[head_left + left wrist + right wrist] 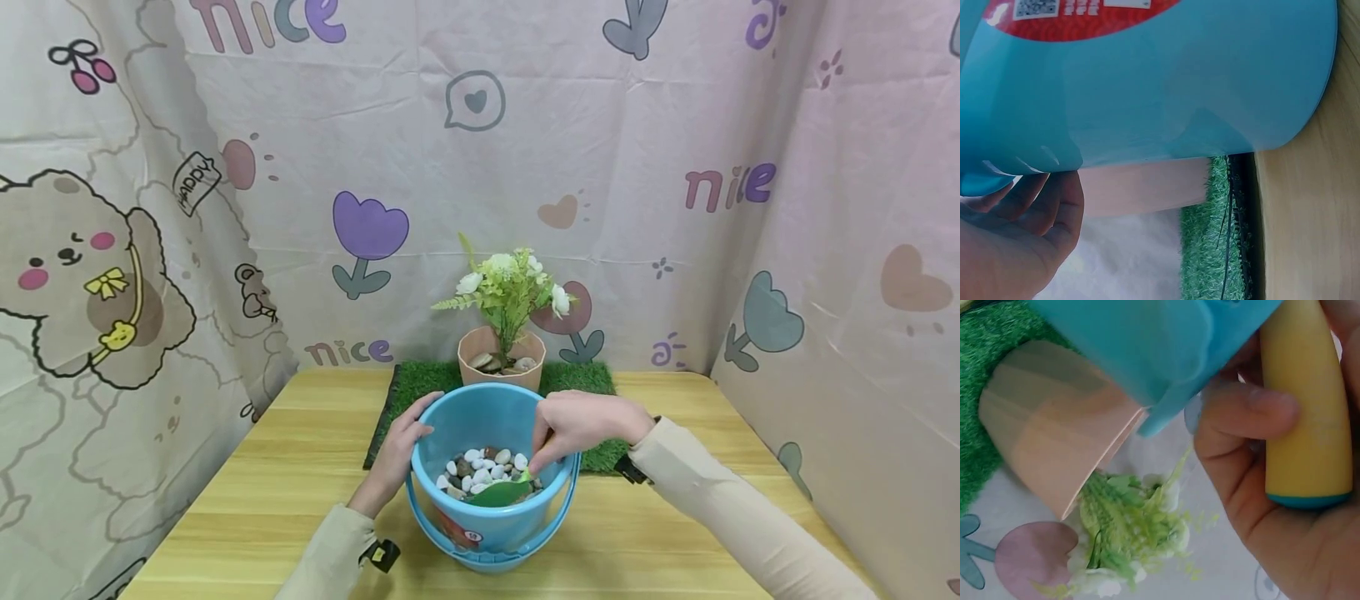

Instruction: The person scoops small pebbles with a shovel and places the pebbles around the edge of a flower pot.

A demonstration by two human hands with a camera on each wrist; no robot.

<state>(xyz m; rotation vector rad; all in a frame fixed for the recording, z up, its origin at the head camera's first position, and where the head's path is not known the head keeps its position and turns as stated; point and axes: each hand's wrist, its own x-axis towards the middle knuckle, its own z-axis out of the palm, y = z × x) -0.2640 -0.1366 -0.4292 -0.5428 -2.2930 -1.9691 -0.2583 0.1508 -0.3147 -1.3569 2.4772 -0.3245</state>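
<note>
The right hand [581,419] has its grip wrapped around the yellow handle [1307,412] of a small green-bladed shovel [498,495], whose blade lies among the white and brown pebbles [486,467] inside the blue bucket [480,417]. The left hand [397,457] grasps the bucket at the left side of its rim. The bucket stands on the wooden worktop [300,467], just before a pink flowerpot [1041,419] with white flowers [468,283].
</note>
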